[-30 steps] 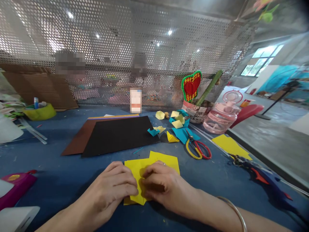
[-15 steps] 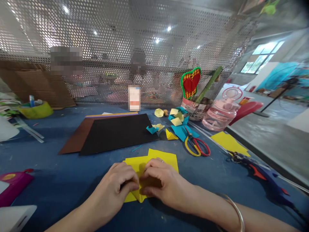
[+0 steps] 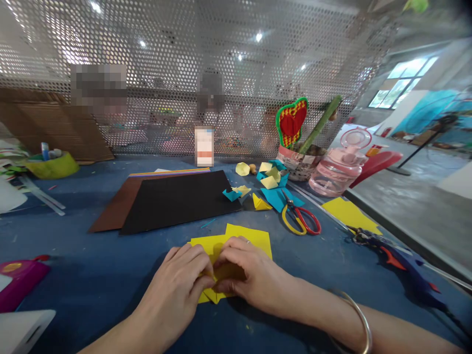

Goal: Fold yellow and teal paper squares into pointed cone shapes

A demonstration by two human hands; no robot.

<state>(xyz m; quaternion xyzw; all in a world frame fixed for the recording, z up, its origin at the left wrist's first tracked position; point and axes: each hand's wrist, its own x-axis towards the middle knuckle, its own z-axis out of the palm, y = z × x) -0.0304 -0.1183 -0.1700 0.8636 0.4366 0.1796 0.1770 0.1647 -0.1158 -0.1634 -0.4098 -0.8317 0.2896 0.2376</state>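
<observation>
Sheets of yellow paper lie on the blue table in front of me, and the near piece has a fold or crease between my fingers. My left hand is closed, thumb and fingers pinching this paper from the left. Against it from the right, my right hand curls with its thumb and fingertips on the same fold. The fingertips of both hands almost meet at the crease. Part of the paper is hidden under the hands.
Beyond the hands lie black card, scissors, a small yellow folded piece and blue-and-cream folded pieces. To the right are a glue gun, yellow paper and a pink bottle. A magenta tool sits left.
My left hand has shifted slightly right and its fingers have closed further over the fold. My right hand stays nearly in place, and the view has tilted a little.
</observation>
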